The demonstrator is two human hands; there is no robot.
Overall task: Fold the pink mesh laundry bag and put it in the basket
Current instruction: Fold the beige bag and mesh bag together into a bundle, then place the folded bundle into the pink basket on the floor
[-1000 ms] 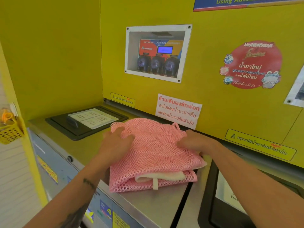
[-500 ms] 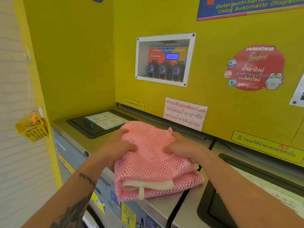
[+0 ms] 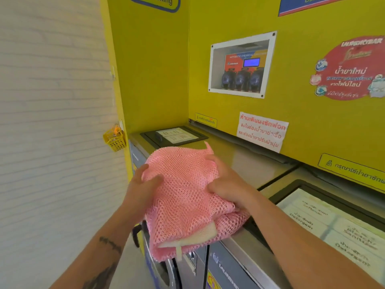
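The folded pink mesh laundry bag point(image 3: 183, 197) is held between both hands, lifted off the washer top and hanging past its front edge. A white band and tab show at its lower fold. My left hand point(image 3: 141, 188) grips the bag's left side. My right hand point(image 3: 227, 184) grips its right side, fingers dug into the mesh. A small yellow basket point(image 3: 114, 139) hangs on the yellow panel edge to the left, holding something orange; it is the only basket I can see.
Steel washer tops point(image 3: 250, 163) run along a yellow wall with stickers and a dispenser window point(image 3: 241, 65). Black lid panels point(image 3: 175, 135) sit on the machines. A white brick wall point(image 3: 52, 122) fills the left.
Both hands picked the folded bag up from the washer top and brought it toward me and to the left. The view turned left, showing more of the white wall.
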